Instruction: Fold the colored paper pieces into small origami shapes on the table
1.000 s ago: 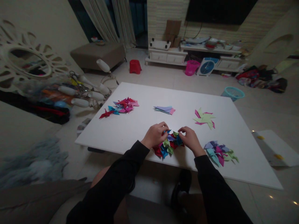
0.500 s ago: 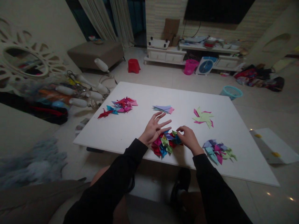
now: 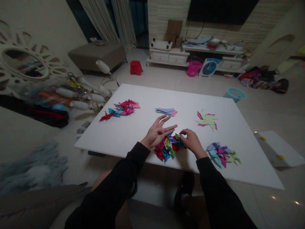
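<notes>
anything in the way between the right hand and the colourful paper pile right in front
Nothing visible stands between them: the right hand is at the right side of the colourful paper pile. The left hand, fingers spread, is at the pile's left side.

Multicoloured paper pile (image 3: 168, 145), lime-and-pink pinwheel (image 3: 207, 120), white table (image 3: 133, 135)

Left hand (image 3: 156, 132) uncurled from pinch at colourful folded-paper pile (image 3: 168, 145), now spread open, palm showing
</notes>
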A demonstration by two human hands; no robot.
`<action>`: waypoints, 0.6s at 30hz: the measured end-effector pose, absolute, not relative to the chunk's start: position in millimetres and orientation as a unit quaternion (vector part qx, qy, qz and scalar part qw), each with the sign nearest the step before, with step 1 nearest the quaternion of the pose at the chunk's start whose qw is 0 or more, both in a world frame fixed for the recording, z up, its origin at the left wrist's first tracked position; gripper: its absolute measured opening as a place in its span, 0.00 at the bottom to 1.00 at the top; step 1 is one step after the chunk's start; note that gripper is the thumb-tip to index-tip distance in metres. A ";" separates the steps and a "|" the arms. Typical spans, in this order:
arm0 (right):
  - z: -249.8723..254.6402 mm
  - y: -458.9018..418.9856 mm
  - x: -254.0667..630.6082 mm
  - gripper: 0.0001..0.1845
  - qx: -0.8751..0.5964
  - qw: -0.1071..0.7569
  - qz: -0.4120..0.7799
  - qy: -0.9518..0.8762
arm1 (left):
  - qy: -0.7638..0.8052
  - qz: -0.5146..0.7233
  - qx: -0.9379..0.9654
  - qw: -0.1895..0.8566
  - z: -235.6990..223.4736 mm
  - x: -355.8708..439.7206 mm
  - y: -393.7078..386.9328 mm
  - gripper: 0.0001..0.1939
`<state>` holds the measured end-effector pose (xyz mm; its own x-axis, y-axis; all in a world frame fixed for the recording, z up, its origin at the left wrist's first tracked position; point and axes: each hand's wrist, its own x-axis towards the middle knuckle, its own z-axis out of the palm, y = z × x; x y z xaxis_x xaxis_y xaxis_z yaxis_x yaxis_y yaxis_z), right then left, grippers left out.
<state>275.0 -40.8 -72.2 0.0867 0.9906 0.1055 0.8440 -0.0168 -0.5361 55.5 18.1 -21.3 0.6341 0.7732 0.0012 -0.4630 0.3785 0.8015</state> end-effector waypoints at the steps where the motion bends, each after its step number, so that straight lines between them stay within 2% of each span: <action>1: -72.6 -40.8 275.3 0.07 -0.696 0.241 0.152 -0.659 | 0.186 0.381 0.408 0.808 -21.3 55.3 18.2 0.41; 4: -73.6 -40.6 275.7 0.07 -0.694 0.242 0.154 -0.661 | 0.187 0.375 0.421 0.805 -20.3 55.1 18.0 0.42; 18: -69.8 -42.2 272.5 0.07 -0.692 0.234 0.155 -0.665 | 0.176 0.371 0.390 0.824 -20.9 55.6 17.5 0.33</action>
<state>272.5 -42.2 -69.8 0.0663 0.9931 0.0968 0.8475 -0.0049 -0.5307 55.6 17.5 -20.9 0.6629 0.7487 -0.0008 -0.4738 0.4204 0.7738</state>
